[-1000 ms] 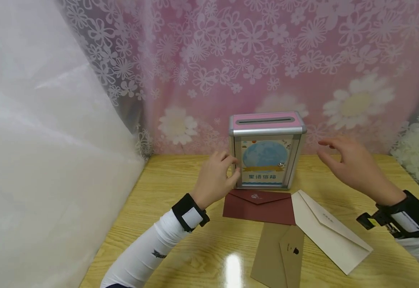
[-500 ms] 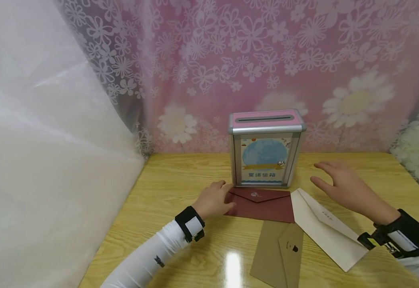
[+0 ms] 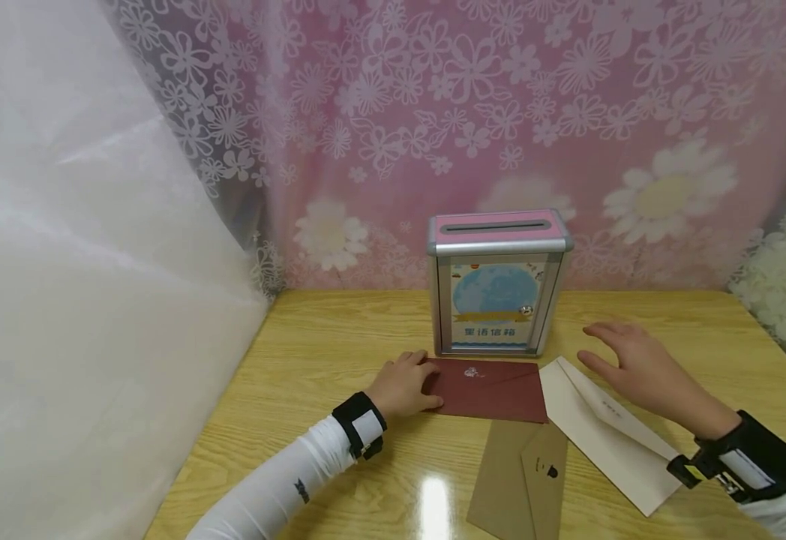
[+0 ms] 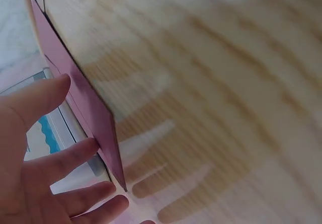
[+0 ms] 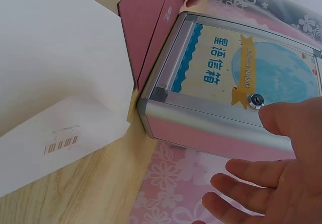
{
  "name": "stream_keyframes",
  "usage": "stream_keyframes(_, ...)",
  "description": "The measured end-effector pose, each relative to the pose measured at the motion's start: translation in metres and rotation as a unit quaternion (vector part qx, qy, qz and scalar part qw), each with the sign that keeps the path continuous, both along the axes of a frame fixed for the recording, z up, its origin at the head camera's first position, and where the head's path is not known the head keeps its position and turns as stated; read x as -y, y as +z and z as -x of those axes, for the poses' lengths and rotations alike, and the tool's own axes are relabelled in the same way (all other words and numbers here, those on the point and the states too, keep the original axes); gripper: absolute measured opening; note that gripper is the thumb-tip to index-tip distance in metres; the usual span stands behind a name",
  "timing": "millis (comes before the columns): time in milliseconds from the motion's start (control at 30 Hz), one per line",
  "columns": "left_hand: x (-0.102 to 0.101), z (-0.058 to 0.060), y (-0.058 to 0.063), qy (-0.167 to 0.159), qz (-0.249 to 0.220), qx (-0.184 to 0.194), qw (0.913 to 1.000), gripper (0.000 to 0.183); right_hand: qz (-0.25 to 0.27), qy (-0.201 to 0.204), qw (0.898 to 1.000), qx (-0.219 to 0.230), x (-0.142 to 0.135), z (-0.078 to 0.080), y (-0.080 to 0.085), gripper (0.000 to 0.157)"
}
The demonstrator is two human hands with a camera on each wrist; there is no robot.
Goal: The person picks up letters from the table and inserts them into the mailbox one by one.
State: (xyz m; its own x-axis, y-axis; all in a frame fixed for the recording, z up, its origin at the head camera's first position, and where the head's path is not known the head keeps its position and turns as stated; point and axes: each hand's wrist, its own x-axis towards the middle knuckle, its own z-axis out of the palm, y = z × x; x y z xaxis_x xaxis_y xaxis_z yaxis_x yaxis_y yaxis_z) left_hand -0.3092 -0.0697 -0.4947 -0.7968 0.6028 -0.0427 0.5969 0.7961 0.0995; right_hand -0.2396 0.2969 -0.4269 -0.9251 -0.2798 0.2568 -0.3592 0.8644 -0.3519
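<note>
A maroon envelope point(image 3: 494, 390) lies in front of a pink and silver mailbox point(image 3: 497, 300) with a slot on top. My left hand point(image 3: 400, 386) is at the envelope's left end, fingers spread. In the left wrist view, thumb and fingertips touch the envelope point(image 4: 83, 90), which stands out against the wood grain. My right hand point(image 3: 649, 371) hovers right of the mailbox with nothing in it, thumb and fingers apart, beyond a cream envelope point(image 3: 609, 435). A brown envelope point(image 3: 517, 480) with a dark dot on its flap lies nearer the front.
The wooden table point(image 3: 339, 322) carries everything. Behind it hangs a pink floral curtain point(image 3: 393, 135), close to the mailbox's back. A white sheet point(image 3: 82, 262) drapes down the left side. A small lock point(image 5: 256, 101) sits on the mailbox's front.
My left hand has come down from beside the mailbox onto the maroon envelope, which has shifted slightly left. My right hand has lowered and drawn a little nearer.
</note>
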Motion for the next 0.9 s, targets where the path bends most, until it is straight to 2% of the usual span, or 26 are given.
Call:
stream_keyframes(233,0.0,0.007,-0.005,-0.003,-0.017,-0.008,0.9998,0.056,0.0,0.001,1.0,-0.002,0.001,-0.004,-0.004,0.052)
stream_keyframes(433,-0.002,0.02,-0.005,0.009,-0.044,0.014,0.9989,0.055,-0.006,0.005,1.0,-0.015,0.001,-0.004,-0.006,0.047)
stream_keyframes(700,-0.007,0.034,0.001,0.018,-0.029,0.044,0.9985,0.074,-0.002,0.006,1.0,-0.01,0.0,-0.004,-0.008,0.047)
stream_keyframes(900,-0.006,0.038,0.0,0.019,-0.012,0.043,0.9988,0.085,0.005,-0.003,1.0,-0.013,-0.003,-0.005,-0.008,0.046)
